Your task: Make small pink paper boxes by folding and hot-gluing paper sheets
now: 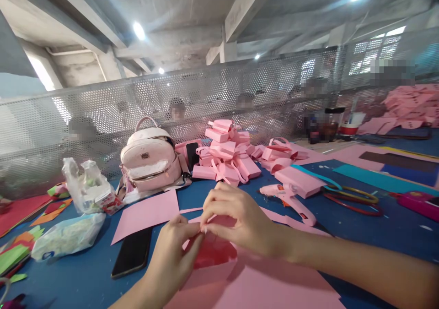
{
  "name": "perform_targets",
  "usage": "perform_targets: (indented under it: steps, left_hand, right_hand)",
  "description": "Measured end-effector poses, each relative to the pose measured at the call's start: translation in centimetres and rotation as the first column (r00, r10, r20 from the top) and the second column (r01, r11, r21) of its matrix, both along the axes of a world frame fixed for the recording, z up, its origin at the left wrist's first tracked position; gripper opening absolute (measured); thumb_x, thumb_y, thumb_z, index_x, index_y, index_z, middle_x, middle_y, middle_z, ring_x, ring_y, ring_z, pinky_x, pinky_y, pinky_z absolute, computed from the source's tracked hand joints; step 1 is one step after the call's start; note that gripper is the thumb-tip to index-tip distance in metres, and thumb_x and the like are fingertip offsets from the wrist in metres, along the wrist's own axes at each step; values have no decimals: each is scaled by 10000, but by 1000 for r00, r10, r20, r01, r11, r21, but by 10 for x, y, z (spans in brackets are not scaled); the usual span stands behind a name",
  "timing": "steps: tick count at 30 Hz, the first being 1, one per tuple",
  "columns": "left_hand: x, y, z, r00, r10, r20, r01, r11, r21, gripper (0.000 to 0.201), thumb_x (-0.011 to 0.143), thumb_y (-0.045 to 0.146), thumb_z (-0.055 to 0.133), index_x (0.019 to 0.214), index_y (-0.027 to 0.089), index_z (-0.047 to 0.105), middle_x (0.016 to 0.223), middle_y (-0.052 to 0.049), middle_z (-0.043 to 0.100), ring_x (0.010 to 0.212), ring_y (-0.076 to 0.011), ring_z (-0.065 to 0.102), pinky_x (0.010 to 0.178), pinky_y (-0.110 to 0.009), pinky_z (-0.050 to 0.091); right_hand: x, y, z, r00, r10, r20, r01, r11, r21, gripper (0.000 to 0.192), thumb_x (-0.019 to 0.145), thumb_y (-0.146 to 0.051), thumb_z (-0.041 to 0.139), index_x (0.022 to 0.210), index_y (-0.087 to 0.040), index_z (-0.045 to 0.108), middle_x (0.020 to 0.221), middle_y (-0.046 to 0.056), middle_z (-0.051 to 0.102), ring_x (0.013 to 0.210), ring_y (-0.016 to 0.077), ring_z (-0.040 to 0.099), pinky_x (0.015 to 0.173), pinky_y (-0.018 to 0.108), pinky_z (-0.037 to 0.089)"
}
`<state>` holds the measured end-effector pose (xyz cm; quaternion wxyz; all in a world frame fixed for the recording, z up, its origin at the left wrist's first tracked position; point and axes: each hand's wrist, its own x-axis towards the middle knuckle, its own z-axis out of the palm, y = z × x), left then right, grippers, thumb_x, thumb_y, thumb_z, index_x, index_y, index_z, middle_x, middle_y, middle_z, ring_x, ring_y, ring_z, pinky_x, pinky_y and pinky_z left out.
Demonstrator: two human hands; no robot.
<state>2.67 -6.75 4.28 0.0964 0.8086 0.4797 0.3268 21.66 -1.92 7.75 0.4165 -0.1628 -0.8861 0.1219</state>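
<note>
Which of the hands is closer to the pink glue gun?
The right hand. It sits just left of the glue gun, apart from it. The left hand is farther away, lower and to the left, pinching the same red paper.

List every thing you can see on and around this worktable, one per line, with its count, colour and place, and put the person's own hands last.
paper piece: one, red, pinched between both hands at front centre
paper sheets: several, pink, flat on the table around the hands
phone: one, black, left of the hands
backpack: one, pale pink, behind the sheets
folded boxes: a pile, pink, at table centre
glue gun: one, pink, right of the hands
plastic bags: two, clear and white, at left
table: one, blue top
mesh screen: one, grey, behind the table
left hand: on the red piece
right hand: on the red piece
</note>
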Motion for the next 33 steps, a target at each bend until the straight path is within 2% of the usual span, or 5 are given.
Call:
perform_targets:
  steps: [8, 15, 19, 26, 33]
  left_hand:
    - [1, -3, 2, 1000, -26, 14, 26, 999, 23, 390, 979, 214, 421, 642, 181, 616, 594, -34, 622, 614, -168, 516, 579, -246, 343]
    - [0, 3, -9, 979, 47, 198, -27, 994, -106, 411, 979, 353, 480, 685, 176, 706, 692, -34, 711, 671, -181, 596, 622, -248, 399]
    - [0, 6, -12, 962, 82, 259, -35, 983, -181, 422, 967, 414, 510, 714, 159, 732, 702, -28, 723, 667, -184, 611, 605, -243, 411]
    - [1, 8, -12, 956, 100, 276, -49, 981, -186, 423, 953, 403, 520, 691, 152, 737, 675, -21, 721, 671, -187, 616, 648, -253, 443]
    - [1, 7, -11, 955, 89, 283, -45, 987, -157, 415, 946, 401, 523, 698, 166, 759, 689, -22, 742, 657, -188, 626, 626, -251, 444]
  right_hand:
    - [2, -5, 7, 984, 69, -163, -106, 967, -233, 100, 879, -154, 689, 794, -206, 693, 845, 16, 675, 842, 186, 600, 784, 328, 459]
    - [8, -5, 15, 982, 43, -182, -84, 972, -221, 109, 960, -214, 527, 867, -219, 584, 855, 13, 606, 785, 171, 521, 758, 324, 435]
    - [10, -2, 15, 978, 33, -205, -80, 971, -226, 102, 942, -259, 579, 850, -225, 550, 836, 2, 574, 779, 166, 504, 735, 305, 433]
    - [14, -1, 21, 977, 23, -212, -61, 983, -175, 150, 912, -257, 700, 766, -223, 690, 750, -5, 685, 731, 163, 570, 709, 309, 461]
    - [15, -2, 24, 977, 13, -211, -44, 988, -146, 185, 930, -314, 693, 777, -231, 755, 726, 11, 719, 731, 176, 622, 694, 317, 499]
